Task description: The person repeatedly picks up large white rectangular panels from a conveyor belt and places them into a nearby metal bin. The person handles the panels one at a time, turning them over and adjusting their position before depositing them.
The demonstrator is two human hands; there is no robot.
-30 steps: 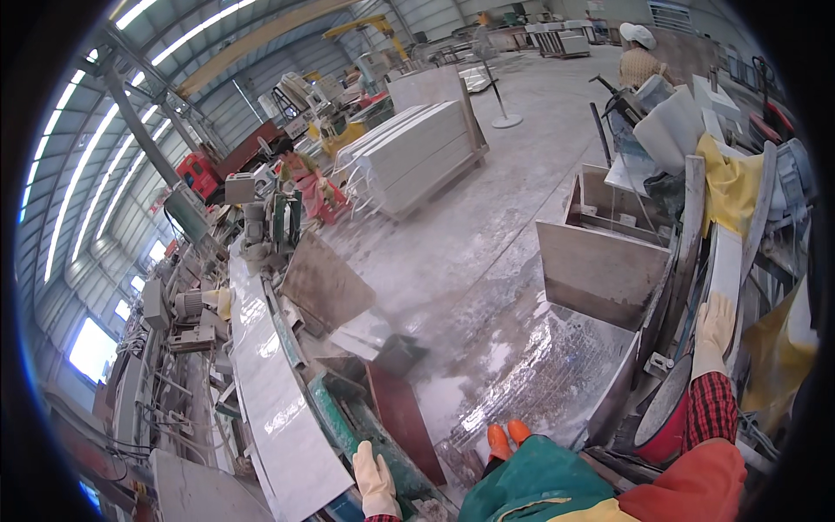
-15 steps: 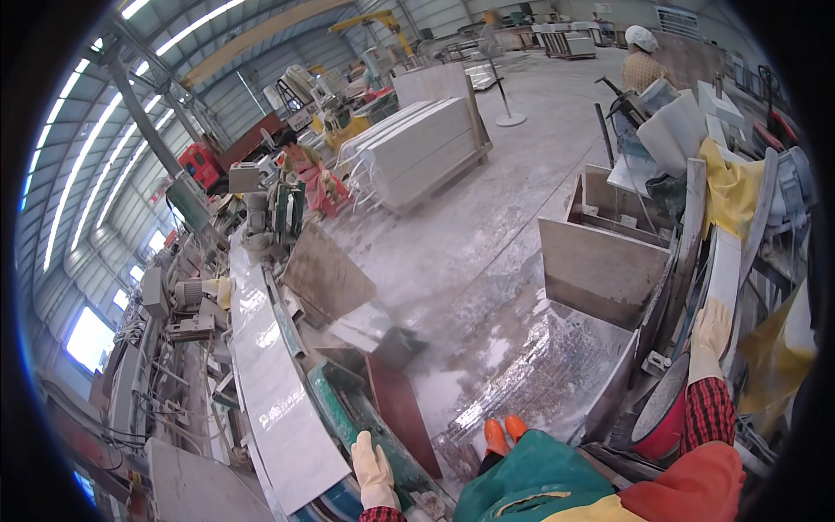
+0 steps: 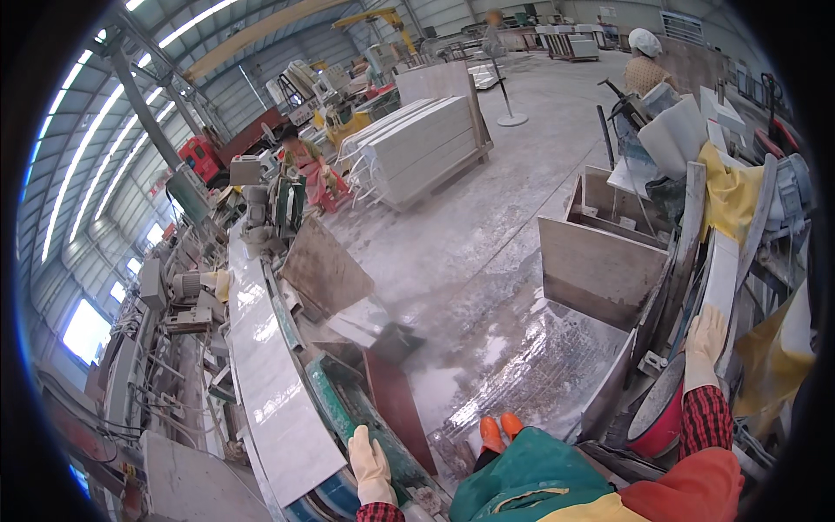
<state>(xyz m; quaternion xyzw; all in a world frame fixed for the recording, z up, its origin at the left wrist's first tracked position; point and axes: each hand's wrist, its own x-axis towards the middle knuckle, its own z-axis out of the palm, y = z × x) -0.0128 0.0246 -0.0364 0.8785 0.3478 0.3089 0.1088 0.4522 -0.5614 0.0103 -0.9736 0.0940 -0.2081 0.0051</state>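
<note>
In a pale work glove, my left hand (image 3: pixel 370 461) reaches out with its fingers stretched. It is by the green edge (image 3: pixel 335 396) of a machine, beside the near end of a long, glossy pale slab (image 3: pixel 274 383) lying on the machine bed. I cannot tell if it touches the edge. To the right, my gloved right hand (image 3: pixel 705 341) lies flat, fingers extended, at the near end of a narrow pale strip (image 3: pixel 720 277) between two worn rails. Next to that hand is a red round tub or drum (image 3: pixel 658 426). Neither hand grips anything.
Brown boards (image 3: pixel 600 270) stand at the right, and another board (image 3: pixel 326 265) leans by the left machine. The floor (image 3: pixel 504 348) between is wet. A slab stack (image 3: pixel 417 152) stands farther off. One person (image 3: pixel 315 174) is near it; another in a white cap (image 3: pixel 645 65) is far right.
My right hand has slid slightly back toward me along the strip. The left hand has hardly moved. The whole view has shifted a little.
</note>
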